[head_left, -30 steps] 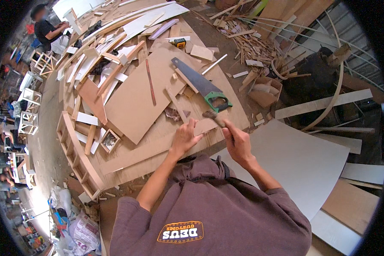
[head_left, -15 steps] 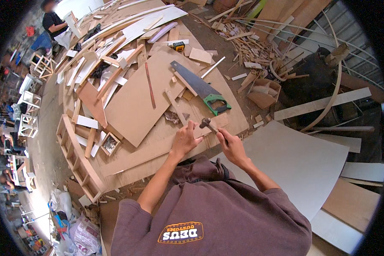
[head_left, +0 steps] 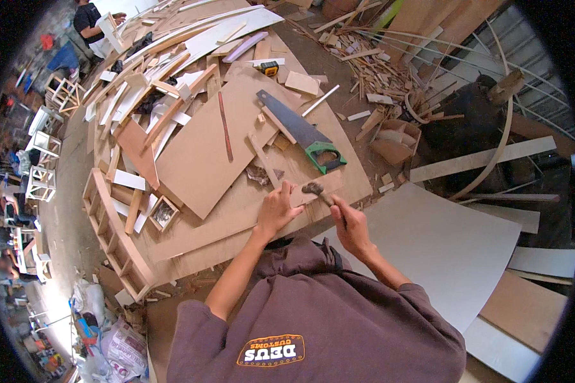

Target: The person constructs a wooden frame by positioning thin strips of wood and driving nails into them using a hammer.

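Observation:
My right hand is closed round the handle of a hammer, whose dark head is raised just right of my left hand. My left hand is over the near edge of the wooden worktable, its thumb and forefinger drawn together. Whatever they hold is too small to make out. A narrow wood strip runs away from its fingertips, beside a crumpled brown scrap. Beyond my hands a handsaw with a green and black handle lies flat.
A large brown board covers the table's middle, with a thin red-brown stick on it. A tape measure lies farther back. At left are a ladder-like wooden frame and a small box. Another person stands far left.
The hammer has turned and its head has shifted slightly right as my right hand moved a little right and down. My left hand stays nearly in place. The far person's arm has moved.

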The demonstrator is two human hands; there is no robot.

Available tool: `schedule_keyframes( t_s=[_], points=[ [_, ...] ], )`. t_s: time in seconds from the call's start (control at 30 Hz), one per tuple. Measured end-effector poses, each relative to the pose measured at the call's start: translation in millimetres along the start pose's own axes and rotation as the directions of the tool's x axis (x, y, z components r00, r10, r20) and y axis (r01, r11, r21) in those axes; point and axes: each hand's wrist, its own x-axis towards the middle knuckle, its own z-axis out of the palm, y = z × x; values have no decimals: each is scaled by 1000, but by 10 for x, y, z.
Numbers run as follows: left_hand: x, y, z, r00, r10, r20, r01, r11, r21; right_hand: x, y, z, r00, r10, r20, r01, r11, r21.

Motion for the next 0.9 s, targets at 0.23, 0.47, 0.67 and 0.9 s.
schedule_keyframes(
  t_s=[0.23,0.47,0.67,0.9],
  points=[
    [26,-98,-23,993,116,-26,-114,992,51,294,-395,-348,975,-68,-209,112,972,206],
    [20,-148,141,997,78,27,-80,994,78,-19,133,48,980,74,187,-42,984,-171],
    [-41,-318,167,971,224,-87,-216,972,91,411,-605,-411,986,-37,-164,54,993,103],
    [-37,-21,90,998,42,-48,-38,997,70,-168,95,46,944,233,234,-176,954,-241]
  ],
)
